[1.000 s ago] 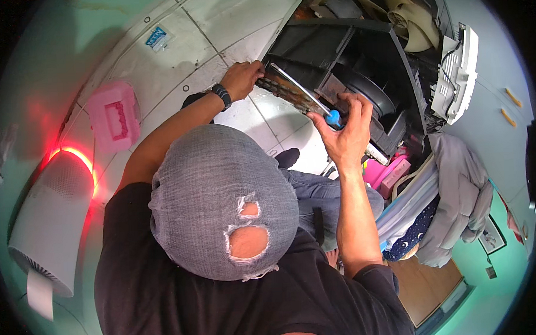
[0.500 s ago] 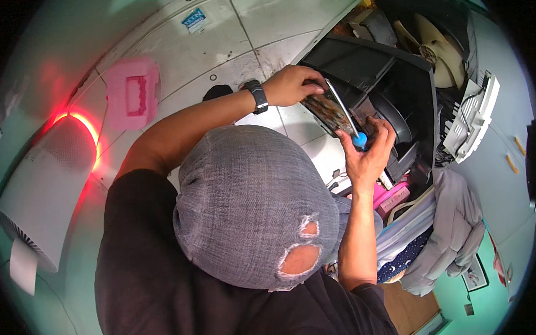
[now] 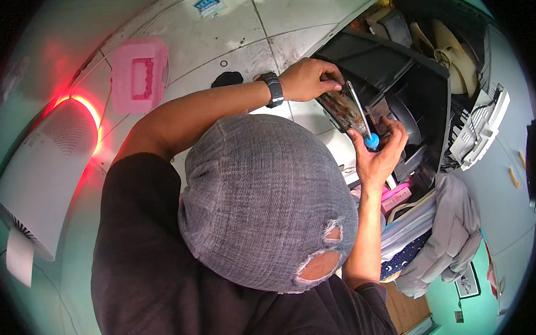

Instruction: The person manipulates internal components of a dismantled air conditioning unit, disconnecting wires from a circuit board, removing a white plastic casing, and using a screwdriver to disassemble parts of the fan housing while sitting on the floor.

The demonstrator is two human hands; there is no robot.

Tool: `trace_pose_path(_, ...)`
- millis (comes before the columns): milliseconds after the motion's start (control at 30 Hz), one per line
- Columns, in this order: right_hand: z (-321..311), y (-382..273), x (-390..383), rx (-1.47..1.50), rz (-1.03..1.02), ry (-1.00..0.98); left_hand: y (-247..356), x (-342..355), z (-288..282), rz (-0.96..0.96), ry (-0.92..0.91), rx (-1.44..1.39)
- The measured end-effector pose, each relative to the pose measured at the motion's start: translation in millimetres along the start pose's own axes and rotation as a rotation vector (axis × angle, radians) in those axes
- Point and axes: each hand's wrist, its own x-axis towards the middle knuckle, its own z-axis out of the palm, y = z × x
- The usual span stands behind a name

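My left hand (image 3: pixel 311 80), with a black watch on its wrist, pinches the far end of a brownish board (image 3: pixel 344 107) in a dark frame, which looks like a stained circuit board. At the near end, my right hand (image 3: pixel 381 154) has its fingers round a screwdriver (image 3: pixel 371 141) with a blue handle, and its thumb lies at the board's edge. The screwdriver's silver shaft points away from me, along the board's right side, its tip near my left fingers. Just beyond sits a black plastic housing (image 3: pixel 421 79) with a round opening.
A beige fan (image 3: pixel 453 60) stands behind the housing, with a white slatted panel (image 3: pixel 482 127) to its right. Grey cloth (image 3: pixel 444 226) lies at the lower right. A pink box (image 3: pixel 120 72) rests on the tiles, and a white cylindrical device (image 3: pixel 47 175) glows red at left. My denim-covered knee (image 3: pixel 263 203) fills the middle.
The view has shifted slightly. The screwdriver's tip has swung a little right, away from my left fingers. Both hands keep their holds.
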Motion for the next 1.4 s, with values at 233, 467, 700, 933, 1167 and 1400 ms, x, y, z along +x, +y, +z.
trace_pose_path(233,3,4,0,0.011,-0.047,0.041,0,1,8,0.035,0.067,0.037)
trace_pose_path(467,1,0,1,0.036,-0.010,0.028,3,-1,6,0.110,0.070,0.084)
trace_pose_path(700,3,2,1,0.056,-0.022,0.042,3,3,3,0.301,0.079,0.105)
trace_pose_path(933,2,4,0,0.037,-0.032,0.050,8,5,1,-0.036,-0.033,0.007)
trace_pose_path(1167,1,2,1,0.026,-0.031,0.047,-1,-2,8,0.151,0.069,0.083)
trace_pose_path(1400,1,1,1,0.044,0.002,0.047,8,-2,9,-0.010,0.039,0.009)
